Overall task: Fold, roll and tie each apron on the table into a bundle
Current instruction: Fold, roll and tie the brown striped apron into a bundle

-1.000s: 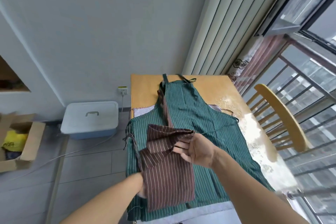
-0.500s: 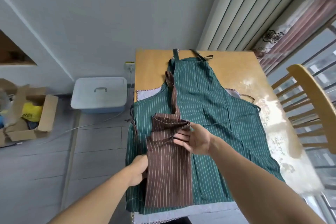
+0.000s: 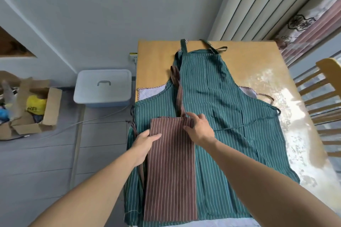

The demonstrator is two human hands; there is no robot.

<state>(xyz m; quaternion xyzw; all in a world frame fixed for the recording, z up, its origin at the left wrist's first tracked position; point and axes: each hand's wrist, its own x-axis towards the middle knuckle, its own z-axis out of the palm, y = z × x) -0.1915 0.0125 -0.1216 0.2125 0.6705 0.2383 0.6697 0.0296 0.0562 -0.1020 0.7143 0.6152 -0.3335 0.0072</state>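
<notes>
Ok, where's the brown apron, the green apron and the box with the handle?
brown striped apron (image 3: 170,171), head view, middle of the folded panel.
green striped apron (image 3: 230,116), head view, flat front below the bib.
white lidded box (image 3: 103,86), head view, lid by its handle.

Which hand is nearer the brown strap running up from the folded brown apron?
Right. The right hand presses the brown apron at its top right corner, beside the strap base; the left hand rests on its left edge.
</notes>
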